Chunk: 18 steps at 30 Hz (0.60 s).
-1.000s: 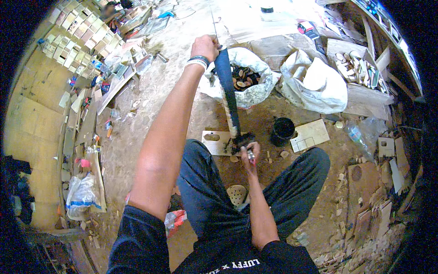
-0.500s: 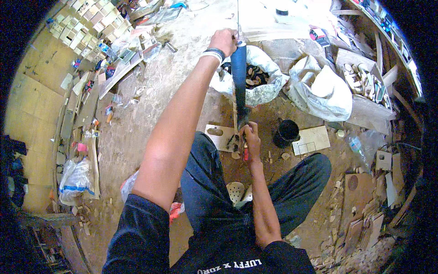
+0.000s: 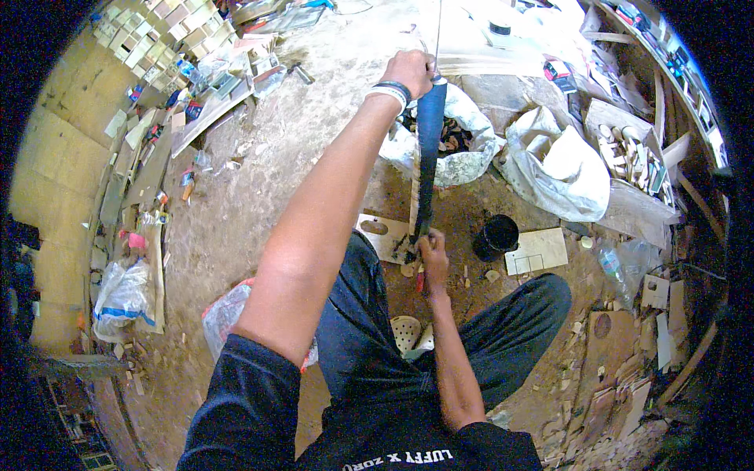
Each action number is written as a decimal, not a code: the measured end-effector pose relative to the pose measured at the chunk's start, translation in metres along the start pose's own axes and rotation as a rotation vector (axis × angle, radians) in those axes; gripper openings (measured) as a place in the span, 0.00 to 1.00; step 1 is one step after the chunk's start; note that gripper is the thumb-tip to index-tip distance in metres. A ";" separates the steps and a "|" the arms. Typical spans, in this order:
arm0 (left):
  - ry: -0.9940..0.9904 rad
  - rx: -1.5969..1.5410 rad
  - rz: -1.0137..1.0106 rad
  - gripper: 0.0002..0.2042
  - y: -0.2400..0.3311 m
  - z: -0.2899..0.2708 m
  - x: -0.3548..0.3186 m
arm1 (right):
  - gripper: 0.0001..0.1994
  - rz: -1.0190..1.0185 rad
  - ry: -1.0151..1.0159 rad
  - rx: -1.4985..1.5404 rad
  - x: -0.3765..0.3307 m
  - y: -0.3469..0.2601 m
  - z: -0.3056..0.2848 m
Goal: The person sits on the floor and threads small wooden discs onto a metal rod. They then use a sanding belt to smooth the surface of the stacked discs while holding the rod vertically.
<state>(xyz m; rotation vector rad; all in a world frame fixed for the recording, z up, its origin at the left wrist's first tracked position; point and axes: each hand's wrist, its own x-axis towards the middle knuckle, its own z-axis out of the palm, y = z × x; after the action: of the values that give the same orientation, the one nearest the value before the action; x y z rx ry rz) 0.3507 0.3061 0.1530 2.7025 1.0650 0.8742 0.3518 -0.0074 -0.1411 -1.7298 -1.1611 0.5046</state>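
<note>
My left hand [image 3: 411, 73] is closed around the far end of a long, narrow, dark-coated wooden piece [image 3: 428, 145] that looks bluish at its upper part and black lower down. Its near end comes down between my knees, over a pale board with an oval hole [image 3: 375, 227] that has black smears. Beside that near end, my right hand [image 3: 433, 255] is closed on a slim red-handled tool [image 3: 420, 279]; the tool's head is hidden. To the right stands a black pot [image 3: 498, 235], and next to it lies a pale board with a drawn outline [image 3: 536, 251].
Beyond the pot sit an open white sack of scraps [image 3: 469, 161] and another white sack [image 3: 559, 169]. A box of wood offcuts [image 3: 624, 153] stands farther right. Plastic bags [image 3: 126, 294] and planks line the left, and stacked thin boards [image 3: 609, 392] lie at lower right.
The view has shifted a little, so hands and long piece sit farther right in the picture. My right hand appears slightly lower along the piece. Both hands keep their hold.
</note>
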 end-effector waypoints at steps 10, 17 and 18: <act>-0.011 0.167 -0.068 0.10 0.021 -0.010 -0.002 | 0.07 -0.077 0.002 0.102 0.077 -0.091 -0.045; -0.039 0.155 -0.164 0.15 0.043 -0.020 -0.008 | 0.04 0.248 -0.058 0.253 0.028 -0.061 -0.034; -0.040 0.156 -0.170 0.17 0.045 -0.021 -0.010 | 0.06 0.290 -0.076 0.248 0.010 -0.046 -0.027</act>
<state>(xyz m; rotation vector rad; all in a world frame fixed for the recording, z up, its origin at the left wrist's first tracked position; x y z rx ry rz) 0.3595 0.2640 0.1792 2.6865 1.3834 0.7343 0.3545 -0.0076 -0.0873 -1.6786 -0.8598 0.8607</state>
